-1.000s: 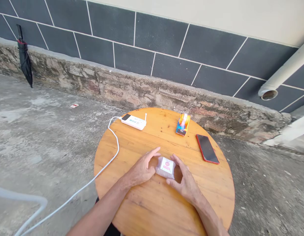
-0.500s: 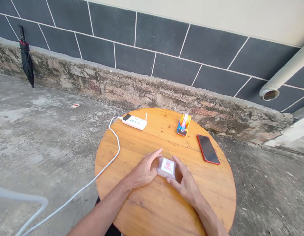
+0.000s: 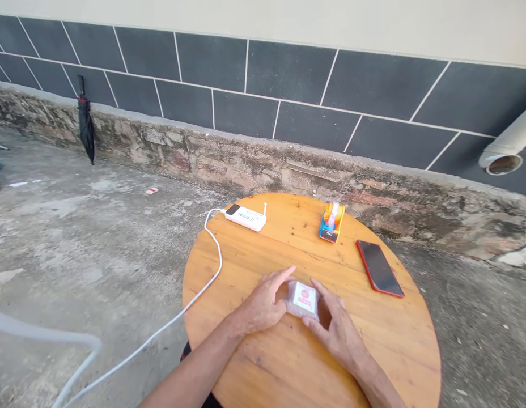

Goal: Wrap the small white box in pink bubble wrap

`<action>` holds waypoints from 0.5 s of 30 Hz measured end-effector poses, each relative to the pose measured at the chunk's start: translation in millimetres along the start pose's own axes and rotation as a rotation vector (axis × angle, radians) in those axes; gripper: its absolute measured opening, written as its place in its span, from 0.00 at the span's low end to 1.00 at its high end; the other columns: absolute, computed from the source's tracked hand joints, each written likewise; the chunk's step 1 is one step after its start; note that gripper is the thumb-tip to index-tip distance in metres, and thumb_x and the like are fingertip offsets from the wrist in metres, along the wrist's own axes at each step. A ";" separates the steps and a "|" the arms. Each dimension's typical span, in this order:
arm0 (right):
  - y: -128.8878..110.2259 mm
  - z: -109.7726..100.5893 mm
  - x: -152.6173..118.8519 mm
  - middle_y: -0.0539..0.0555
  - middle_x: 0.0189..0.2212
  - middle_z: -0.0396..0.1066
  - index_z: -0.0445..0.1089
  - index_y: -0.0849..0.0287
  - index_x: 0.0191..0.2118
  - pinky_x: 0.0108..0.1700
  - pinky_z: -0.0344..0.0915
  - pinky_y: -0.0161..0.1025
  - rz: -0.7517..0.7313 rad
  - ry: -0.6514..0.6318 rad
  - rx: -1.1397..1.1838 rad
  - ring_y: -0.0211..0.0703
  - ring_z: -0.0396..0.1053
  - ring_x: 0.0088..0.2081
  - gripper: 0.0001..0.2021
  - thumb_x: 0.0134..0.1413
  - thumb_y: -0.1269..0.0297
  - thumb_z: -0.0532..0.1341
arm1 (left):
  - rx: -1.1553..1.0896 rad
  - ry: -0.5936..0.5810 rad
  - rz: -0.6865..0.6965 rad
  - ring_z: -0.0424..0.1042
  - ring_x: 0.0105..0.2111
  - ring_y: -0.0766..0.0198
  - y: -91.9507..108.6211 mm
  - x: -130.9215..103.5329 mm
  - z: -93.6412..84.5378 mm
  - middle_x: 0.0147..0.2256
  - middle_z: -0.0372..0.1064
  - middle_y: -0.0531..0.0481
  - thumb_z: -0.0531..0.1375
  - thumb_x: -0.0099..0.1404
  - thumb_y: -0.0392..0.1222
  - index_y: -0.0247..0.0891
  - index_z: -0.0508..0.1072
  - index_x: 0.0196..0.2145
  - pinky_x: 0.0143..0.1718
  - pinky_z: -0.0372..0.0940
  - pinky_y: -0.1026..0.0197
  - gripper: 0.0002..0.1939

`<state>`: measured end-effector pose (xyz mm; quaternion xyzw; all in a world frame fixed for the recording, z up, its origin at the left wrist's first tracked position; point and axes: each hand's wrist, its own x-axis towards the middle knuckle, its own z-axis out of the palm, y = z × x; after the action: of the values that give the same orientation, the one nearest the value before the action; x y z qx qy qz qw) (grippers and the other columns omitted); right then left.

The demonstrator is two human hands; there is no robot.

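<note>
A small box wrapped in clear plastic (image 3: 303,300), white on top with a red print, lies on the round wooden table (image 3: 263,368) between my two hands. On its left side, my left hand (image 3: 267,297) curves in, thumb at the near edge and fingers at the far edge. From the right, my right hand (image 3: 336,323) has its thumb and forefinger against the box's near and far right corners. Both hands steady the box from its sides. The undersides of the fingers are partly hidden.
Toward the table's back are a white power bank-like device (image 3: 247,218) with a white cable (image 3: 219,260) and a tape dispenser (image 3: 331,222). A red-edged phone (image 3: 380,268) lies at right. An umbrella (image 3: 87,127) leans on the wall; a pipe (image 3: 505,153) juts out.
My view has shifted left and slightly up, so everything appears further right and lower. Hands and box keep nearly the same position on the table.
</note>
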<state>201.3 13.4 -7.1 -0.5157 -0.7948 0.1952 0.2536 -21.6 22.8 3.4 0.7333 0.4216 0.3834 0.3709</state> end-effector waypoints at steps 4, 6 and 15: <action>1.1 1.2 0.7 0.60 0.58 0.60 0.49 0.57 0.63 0.56 0.58 0.53 -0.032 0.021 -0.006 0.56 0.59 0.57 0.36 0.52 0.51 0.60 | 0.005 -0.014 0.023 0.59 0.58 0.59 2.1 -0.9 -1.2 0.58 0.61 0.49 0.50 0.51 0.24 0.43 0.50 0.64 0.61 0.53 0.53 0.43; 2.3 1.9 0.8 0.60 0.57 0.62 0.50 0.56 0.64 0.55 0.60 0.52 -0.024 0.029 -0.018 0.55 0.60 0.56 0.36 0.52 0.51 0.60 | 0.033 -0.018 0.029 0.59 0.58 0.58 1.8 -0.6 -1.0 0.58 0.61 0.48 0.50 0.51 0.24 0.42 0.50 0.64 0.61 0.53 0.52 0.42; 5.1 3.2 1.5 0.60 0.55 0.63 0.51 0.57 0.63 0.54 0.61 0.52 -0.017 0.028 -0.030 0.55 0.62 0.55 0.35 0.53 0.50 0.59 | 0.074 -0.024 0.026 0.60 0.57 0.56 0.2 -0.2 0.4 0.57 0.62 0.45 0.52 0.51 0.26 0.40 0.51 0.64 0.60 0.54 0.50 0.42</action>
<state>202.5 16.5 -12.2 -0.5153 -0.7984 0.1737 0.2587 -21.3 22.5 3.4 0.7565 0.4215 0.3635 0.3435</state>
